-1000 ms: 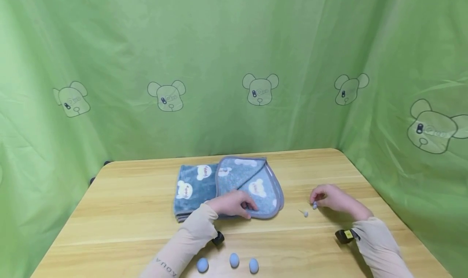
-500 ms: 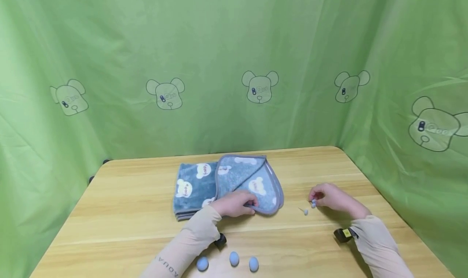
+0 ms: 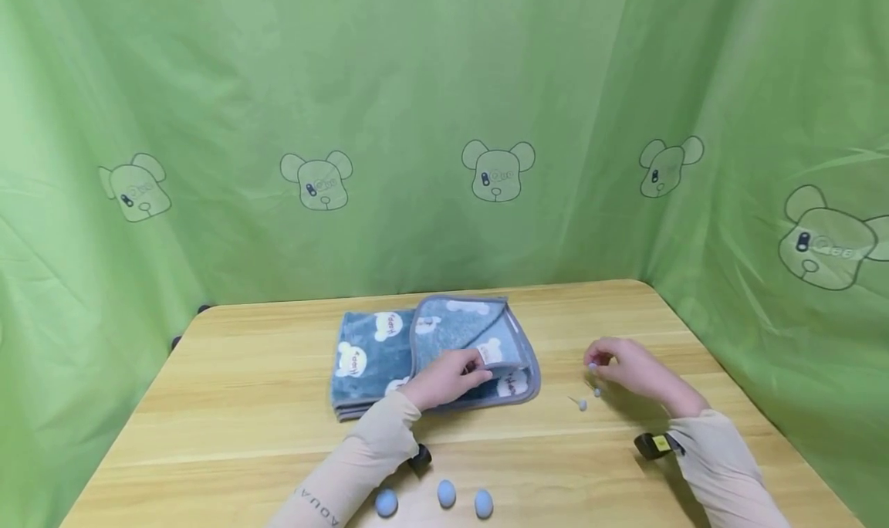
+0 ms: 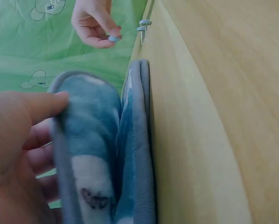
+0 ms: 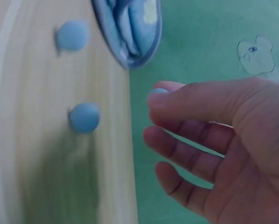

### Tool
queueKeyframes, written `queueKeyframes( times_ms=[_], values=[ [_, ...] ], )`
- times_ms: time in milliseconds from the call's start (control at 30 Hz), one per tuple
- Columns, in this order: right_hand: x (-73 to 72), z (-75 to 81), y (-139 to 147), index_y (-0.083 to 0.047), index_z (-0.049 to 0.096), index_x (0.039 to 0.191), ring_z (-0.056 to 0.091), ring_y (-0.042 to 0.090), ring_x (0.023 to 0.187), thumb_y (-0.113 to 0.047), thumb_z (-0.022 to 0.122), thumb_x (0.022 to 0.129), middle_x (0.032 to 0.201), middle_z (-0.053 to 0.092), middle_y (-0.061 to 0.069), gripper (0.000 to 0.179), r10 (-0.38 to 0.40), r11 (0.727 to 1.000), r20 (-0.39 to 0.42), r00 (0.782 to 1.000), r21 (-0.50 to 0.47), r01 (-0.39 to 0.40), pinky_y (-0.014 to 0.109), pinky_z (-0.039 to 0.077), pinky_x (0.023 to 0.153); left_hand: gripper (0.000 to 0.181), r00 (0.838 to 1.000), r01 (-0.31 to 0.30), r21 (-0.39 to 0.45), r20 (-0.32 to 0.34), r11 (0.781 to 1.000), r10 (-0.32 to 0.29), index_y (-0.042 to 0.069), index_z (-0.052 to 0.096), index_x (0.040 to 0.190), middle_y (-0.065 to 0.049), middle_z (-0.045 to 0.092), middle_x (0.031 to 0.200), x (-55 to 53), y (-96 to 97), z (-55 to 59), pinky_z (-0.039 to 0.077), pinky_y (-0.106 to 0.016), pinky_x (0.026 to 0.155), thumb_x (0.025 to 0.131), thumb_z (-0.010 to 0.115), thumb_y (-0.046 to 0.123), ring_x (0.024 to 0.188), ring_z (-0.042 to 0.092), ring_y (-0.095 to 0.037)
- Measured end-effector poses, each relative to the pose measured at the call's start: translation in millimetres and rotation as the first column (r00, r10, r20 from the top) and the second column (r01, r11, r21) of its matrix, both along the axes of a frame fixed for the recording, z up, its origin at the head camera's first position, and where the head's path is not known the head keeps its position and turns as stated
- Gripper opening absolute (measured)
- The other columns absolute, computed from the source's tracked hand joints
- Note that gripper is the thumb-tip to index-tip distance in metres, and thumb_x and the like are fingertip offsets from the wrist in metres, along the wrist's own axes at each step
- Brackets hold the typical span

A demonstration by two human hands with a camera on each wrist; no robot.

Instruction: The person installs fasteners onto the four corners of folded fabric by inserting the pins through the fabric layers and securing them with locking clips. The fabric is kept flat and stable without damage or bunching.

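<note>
A folded blue blanket with grey edging and white bear heads lies at the middle back of the table. Its upper front edge is pinched and lifted by my left hand, so the left wrist view shows a gap between the raised layer and the layers below. My right hand is raised over the table at the right. Between thumb and index finger it pinches a blue-headed pin; its shaft is hidden. Below that hand, two more blue-headed pins rest on the wood.
Three egg-shaped blue pieces sit near the front of the wooden table. A green curtain with printed bear heads encloses the back and sides.
My left hand has taken hold of the blanket's front edge and lifted it, folding it back. My right hand has picked one blue-headed pin up off the table and raised it slightly.
</note>
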State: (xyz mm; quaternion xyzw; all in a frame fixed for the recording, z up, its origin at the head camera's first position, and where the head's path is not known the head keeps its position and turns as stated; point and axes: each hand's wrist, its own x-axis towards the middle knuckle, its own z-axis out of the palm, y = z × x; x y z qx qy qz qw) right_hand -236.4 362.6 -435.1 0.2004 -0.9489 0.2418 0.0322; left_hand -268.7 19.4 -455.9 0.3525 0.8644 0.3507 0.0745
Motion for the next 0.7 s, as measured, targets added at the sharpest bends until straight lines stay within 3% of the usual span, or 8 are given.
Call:
queueKeyframes(
  times_ms=[100, 333, 567, 700],
  values=[
    [-0.3, 5.0, -9, -0.010, 0.069, 0.090, 0.055, -0.001, 0.079, -0.003, 0.070, 0.084, 0.083, 0.066, -0.004, 0.009, 0.009, 1.000, -0.051, 0.999, -0.013, -0.009, 0.030, 0.052, 0.072, 0.024, 0.998, -0.055, 0.072, -0.002, 0.996, 0.055, 0.018, 0.055, 0.083, 0.007, 0.046, 0.067, 0.7, -0.7, 3.0, 0.035, -0.019, 0.055, 0.099, 0.055, 0.036, 0.057, 0.040, -0.005],
    [-4.2, 12.6, -45, -0.014, 0.070, 0.090, 0.054, -0.002, 0.079, -0.007, 0.071, 0.085, 0.085, 0.067, -0.003, 0.009, 0.049, 0.990, -0.090, 0.995, -0.125, -0.060, 0.021, 0.047, 0.065, 0.024, 0.986, -0.157, 0.181, -0.033, 0.971, 0.165, 0.014, 0.055, 0.086, 0.005, 0.043, 0.065, -2.4, -3.8, 6.7, 0.034, -0.020, 0.055, 0.102, 0.050, 0.031, 0.056, 0.039, -0.007],
    [-8.5, 8.1, -89, -0.008, 0.071, 0.093, 0.055, 0.000, 0.078, -0.006, 0.071, 0.085, 0.087, 0.069, -0.001, 0.008, 0.100, 0.964, -0.084, 0.991, -0.240, -0.118, 0.022, 0.048, 0.065, 0.015, 0.966, -0.244, 0.300, -0.006, 0.922, 0.258, 0.011, 0.060, 0.099, 0.003, 0.052, 0.070, -4.8, -7.2, 8.2, 0.039, -0.021, 0.057, 0.101, 0.053, 0.024, 0.060, 0.043, -0.007],
    [-11.1, 6.9, -109, -0.008, 0.071, 0.094, 0.056, 0.001, 0.079, -0.010, 0.072, 0.086, 0.088, 0.069, 0.001, 0.009, 0.116, 0.934, -0.051, 0.992, -0.334, -0.127, 0.024, 0.050, 0.068, 0.014, 0.957, -0.275, 0.348, 0.013, 0.896, 0.288, 0.010, 0.061, 0.103, 0.000, 0.055, 0.073, -5.4, -8.6, 8.7, 0.040, -0.021, 0.057, 0.100, 0.055, 0.023, 0.060, 0.045, -0.007]
  ],
)
